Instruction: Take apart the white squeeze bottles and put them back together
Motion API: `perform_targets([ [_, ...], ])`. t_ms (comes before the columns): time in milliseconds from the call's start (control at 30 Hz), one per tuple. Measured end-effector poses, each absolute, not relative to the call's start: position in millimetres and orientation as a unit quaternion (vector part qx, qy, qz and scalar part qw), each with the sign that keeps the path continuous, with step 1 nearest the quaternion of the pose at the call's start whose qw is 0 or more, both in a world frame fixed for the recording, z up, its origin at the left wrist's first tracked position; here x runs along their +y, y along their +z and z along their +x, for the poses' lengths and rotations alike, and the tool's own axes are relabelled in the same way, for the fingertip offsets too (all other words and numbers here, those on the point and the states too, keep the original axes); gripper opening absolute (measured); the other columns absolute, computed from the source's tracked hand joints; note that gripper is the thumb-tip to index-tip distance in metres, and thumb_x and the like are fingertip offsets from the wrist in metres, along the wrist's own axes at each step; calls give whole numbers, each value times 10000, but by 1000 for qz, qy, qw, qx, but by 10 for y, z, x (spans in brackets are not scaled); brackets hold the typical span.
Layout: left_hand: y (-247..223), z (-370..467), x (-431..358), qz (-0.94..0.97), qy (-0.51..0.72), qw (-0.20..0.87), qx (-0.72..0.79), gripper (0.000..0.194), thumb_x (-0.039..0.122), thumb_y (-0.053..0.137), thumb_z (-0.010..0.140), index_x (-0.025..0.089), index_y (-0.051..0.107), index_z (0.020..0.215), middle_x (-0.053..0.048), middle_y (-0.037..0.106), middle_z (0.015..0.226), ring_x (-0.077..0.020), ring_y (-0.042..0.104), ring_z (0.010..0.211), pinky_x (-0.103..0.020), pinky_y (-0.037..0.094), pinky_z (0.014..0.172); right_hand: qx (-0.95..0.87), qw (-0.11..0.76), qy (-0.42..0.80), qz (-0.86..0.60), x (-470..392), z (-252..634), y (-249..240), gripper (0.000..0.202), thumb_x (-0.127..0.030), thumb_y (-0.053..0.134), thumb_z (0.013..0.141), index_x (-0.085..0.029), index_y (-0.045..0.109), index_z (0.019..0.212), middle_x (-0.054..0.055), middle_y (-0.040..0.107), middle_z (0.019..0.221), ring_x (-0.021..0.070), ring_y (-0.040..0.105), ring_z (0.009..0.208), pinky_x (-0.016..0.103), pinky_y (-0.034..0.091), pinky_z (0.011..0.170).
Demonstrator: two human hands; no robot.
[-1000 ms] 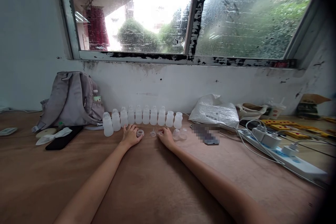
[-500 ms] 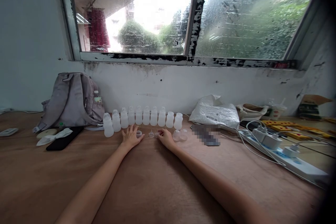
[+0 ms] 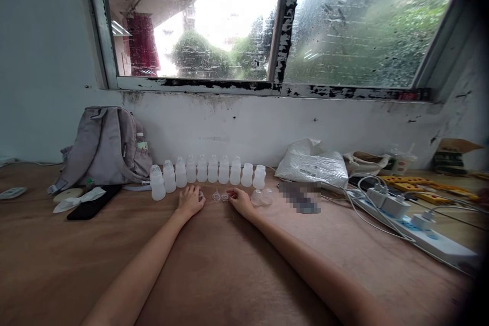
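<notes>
The left hand [image 3: 190,200] curls over a mostly hidden clear ring [image 3: 200,194]; I cannot tell whether it grips. The right hand [image 3: 239,200] has bent fingers at the right clear nipple [image 3: 225,196], pinch unclear. The left clear nipple [image 3: 216,195] sits just beside it on the counter [image 3: 214,265], nearer than the bottles [image 3: 213,172]. Both nipples look light, soft and probably slippery, best held by the base rim.
</notes>
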State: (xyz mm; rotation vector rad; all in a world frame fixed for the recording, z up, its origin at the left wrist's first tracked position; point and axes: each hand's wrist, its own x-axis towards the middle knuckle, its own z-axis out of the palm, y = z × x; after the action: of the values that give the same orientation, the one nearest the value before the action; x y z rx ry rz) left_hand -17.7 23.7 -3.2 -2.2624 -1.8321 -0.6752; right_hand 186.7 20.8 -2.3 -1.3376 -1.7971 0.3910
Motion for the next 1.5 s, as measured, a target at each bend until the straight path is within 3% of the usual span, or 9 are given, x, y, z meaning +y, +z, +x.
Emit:
perform_targets([
  [367,-47,-202,273,-757,-218,65,-612,325,440,301,812,200,499,906,-79,536,960,-241,458,946,-432,279,837,-713,436,144,-529,236,1876,-52,244,-65,451,644,-120,599,830,48,625,722,136,579,658,234,448,627],
  [733,-30,-223,274,-741,-209,67,-635,314,414,321,811,181,507,911,-105,546,979,-260,450,965,-471,245,848,-733,465,18,-496,224,1789,-72,242,-115,415,707,-141,537,914,64,525,864,134,512,673,259,420,673],
  [867,-22,-217,252,-734,-219,84,-637,277,359,334,807,170,517,896,-110,549,968,-267,452,959,-484,237,849,-743,436,-123,-492,398,1845,195,292,-115,370,754,-144,506,1011,97,503,977,187,489,878,290,385,764],
  [967,-22,-214,242,-730,-225,94,-638,275,336,327,808,167,519,909,-114,550,970,-268,452,961,-485,234,851,-754,361,-222,-502,610,1956,516,335,-103,370,766,-148,491,1075,121,484,1073,222,435,990,335,320,844],
  [1133,-20,-211,233,-728,-229,97,-639,302,374,329,805,173,527,912,-117,548,976,-273,452,963,-489,221,861,-744,291,-258,-543,869,2125,802,398,-138,439,760,-169,433,1156,127,416,1233,275,301,1151,443,177,924],
  [1200,-16,-211,223,-729,-234,98,-636,319,390,333,804,173,525,936,-119,544,991,-277,448,976,-491,211,872,-739,312,-221,-554,886,2150,798,324,-185,456,768,-169,478,1091,122,497,1151,275,334,1130,446,175,923],
  [1267,3,-207,206,-731,-249,103,-627,328,386,339,806,174,512,988,-121,536,1020,-277,442,996,-482,211,885,-733,341,-182,-560,849,2155,764,255,-222,437,789,-169,503,1030,104,581,1000,253,431,1031,403,256,878],
  [1367,86,-176,169,-743,-301,115,-587,324,343,345,818,180,482,1062,-116,506,1096,-261,425,1034,-428,237,903,-729,367,-160,-555,720,2144,730,225,-268,401,815,-178,503,995,78,606,912,220,497,914,333,347,777],
  [1500,311,-19,93,-773,-382,102,-496,274,325,375,819,191,497,1024,-90,490,1116,-230,421,1048,-368,278,910,-708,485,-131,-496,487,2113,809,222,-319,450,790,-190,530,952,69,610,886,213,510,888,330,368,768],
])
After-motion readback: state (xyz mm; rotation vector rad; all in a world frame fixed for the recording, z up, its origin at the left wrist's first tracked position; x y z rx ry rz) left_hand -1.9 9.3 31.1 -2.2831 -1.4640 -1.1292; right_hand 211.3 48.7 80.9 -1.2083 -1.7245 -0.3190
